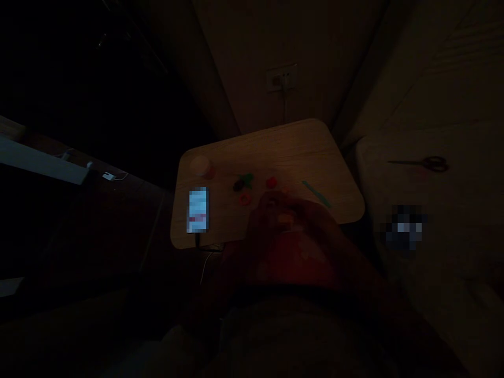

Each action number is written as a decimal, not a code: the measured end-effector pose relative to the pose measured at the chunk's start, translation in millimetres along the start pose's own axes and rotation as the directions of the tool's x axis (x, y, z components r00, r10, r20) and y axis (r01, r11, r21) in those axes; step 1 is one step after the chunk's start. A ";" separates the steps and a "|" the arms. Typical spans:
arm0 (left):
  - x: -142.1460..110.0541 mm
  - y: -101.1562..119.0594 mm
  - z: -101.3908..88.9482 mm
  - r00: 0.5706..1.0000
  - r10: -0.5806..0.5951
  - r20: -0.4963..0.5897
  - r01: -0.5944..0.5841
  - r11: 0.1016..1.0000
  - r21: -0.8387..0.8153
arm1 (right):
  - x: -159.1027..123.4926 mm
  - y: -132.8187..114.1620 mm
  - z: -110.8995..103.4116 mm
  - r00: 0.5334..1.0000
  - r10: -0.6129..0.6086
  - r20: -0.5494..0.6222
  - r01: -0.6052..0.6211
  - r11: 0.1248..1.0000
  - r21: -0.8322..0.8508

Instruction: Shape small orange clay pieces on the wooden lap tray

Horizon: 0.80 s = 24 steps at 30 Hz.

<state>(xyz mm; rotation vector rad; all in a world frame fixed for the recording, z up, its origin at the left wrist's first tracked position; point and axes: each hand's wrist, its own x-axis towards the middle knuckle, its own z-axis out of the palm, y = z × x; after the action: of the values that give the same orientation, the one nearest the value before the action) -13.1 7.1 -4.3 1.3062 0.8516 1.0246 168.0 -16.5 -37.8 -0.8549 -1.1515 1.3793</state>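
Hands meet over the near edge of a light wooden table (299, 152), left hand (263, 215) and right hand (307, 215) close around a small pale-orange piece (285, 218); the dimness hides whether the fingers clamp it. Just beyond lie a red ring (244, 198), a red lump (271, 182) and a thin green strip (317, 193). A glowing smartphone (198, 210) sits by the left edge.

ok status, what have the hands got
Left hand and right hand together over wooden table, small pale piece between them, too dark to tell what. Red ring and green strip nearby.
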 end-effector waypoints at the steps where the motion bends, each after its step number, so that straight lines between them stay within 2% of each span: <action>1: 0.5 -1.5 -1.3 0.999 0.034 0.030 -0.035 0.999 0.041 | -3.2 3.6 0.4 0.997 0.053 0.059 -0.058 0.994 0.094; 4: 2.6 -7.2 -4.8 0.992 0.091 0.091 -0.103 0.986 0.132 | -8.3 6.4 3.4 0.972 0.207 0.112 -0.225 0.959 0.173; 7: 5.2 -8.4 -8.6 0.983 0.145 0.117 -0.170 0.955 0.244 | -6.8 2.4 6.5 0.960 0.269 0.081 -0.280 0.941 0.190; 9: 7.6 -6.1 -11.9 0.961 0.233 0.148 -0.272 0.888 0.370 | -4.9 -0.8 7.8 0.950 0.308 0.044 -0.310 0.930 0.199; 11: 10.8 -3.0 -15.3 0.909 0.357 0.214 -0.416 0.774 0.477 | -4.2 -5.1 9.0 0.934 0.357 0.010 -0.352 0.916 0.193; 14: 15.4 -0.1 -19.5 0.813 0.489 0.315 -0.579 0.626 0.522 | -5.5 -17.3 10.6 0.916 0.401 -0.014 -0.392 0.903 0.176; 20: 18.7 -1.6 -23.5 0.728 0.572 0.379 -0.664 0.450 0.597 | -5.9 -42.7 10.9 0.915 0.403 0.021 -0.400 0.897 0.190; 24: 19.8 -2.1 -25.1 0.636 0.634 0.440 -0.737 0.332 0.588 | -2.5 -42.7 8.5 0.914 0.407 0.011 -0.403 0.901 0.162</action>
<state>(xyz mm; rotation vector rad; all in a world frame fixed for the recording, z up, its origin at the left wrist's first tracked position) -29.5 34.4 -7.7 2.5905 0.5813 1.2648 172.4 -23.2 5.1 -1.0277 -0.8556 1.7718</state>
